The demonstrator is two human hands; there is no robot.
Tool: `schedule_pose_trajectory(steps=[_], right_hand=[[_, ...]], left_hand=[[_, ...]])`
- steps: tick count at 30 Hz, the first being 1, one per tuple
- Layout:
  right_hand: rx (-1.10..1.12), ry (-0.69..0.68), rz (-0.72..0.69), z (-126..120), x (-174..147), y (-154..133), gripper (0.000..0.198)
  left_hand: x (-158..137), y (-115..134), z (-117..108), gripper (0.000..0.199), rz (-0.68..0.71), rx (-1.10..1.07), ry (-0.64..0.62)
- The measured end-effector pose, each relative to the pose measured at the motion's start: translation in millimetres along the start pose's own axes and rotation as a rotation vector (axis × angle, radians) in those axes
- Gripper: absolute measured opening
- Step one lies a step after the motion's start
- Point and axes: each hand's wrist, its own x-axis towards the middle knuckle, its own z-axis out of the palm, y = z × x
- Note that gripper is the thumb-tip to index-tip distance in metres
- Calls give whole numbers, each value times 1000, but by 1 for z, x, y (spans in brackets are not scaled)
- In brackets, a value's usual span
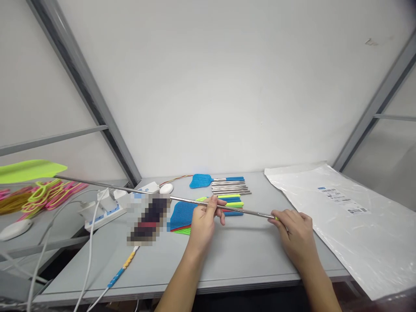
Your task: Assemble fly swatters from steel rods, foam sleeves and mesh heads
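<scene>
A telescopic fly swatter (139,190) stretches across the view above the table, its long metal rod drawn out and its yellow-green paddle at the far left. My left hand (205,219) pinches the rod between thumb and fingers near the middle. Around the swatter's green grip end, mostly hidden by the fingers, my right hand (294,232) is closed. Behind my left hand lies a stack of blue, green and red fly swatter heads (183,214) with their handles pointing right. Farther back are a blue fly swatter (200,180) and several metal rods (229,187).
A white plastic mailing bag (351,225) with labels covers the right side and overhangs the front edge. On the left are a power strip (107,216) with plugs, white cables (90,255), a pixelated object (149,221) and a white mouse (166,189). Pink and green hangers (55,195) lie beyond.
</scene>
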Motion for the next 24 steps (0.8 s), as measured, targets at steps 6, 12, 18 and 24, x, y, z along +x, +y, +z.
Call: schedule_pose_trajectory(steps=[6, 12, 18, 24], right_hand=[[-18, 12, 19, 2, -5, 5, 22], [-60, 51, 84, -1, -14, 12, 28], [-28, 66, 111, 2, -15, 15, 28], [-48, 52, 139, 3, -16, 17, 27]], left_hand=[[1, -5, -5, 38, -3, -52, -1], [4, 0, -23, 36, -50, -284, 73], [4, 4, -28, 34, -8, -382, 132], [5, 4, -31, 32, -36, -365, 254]])
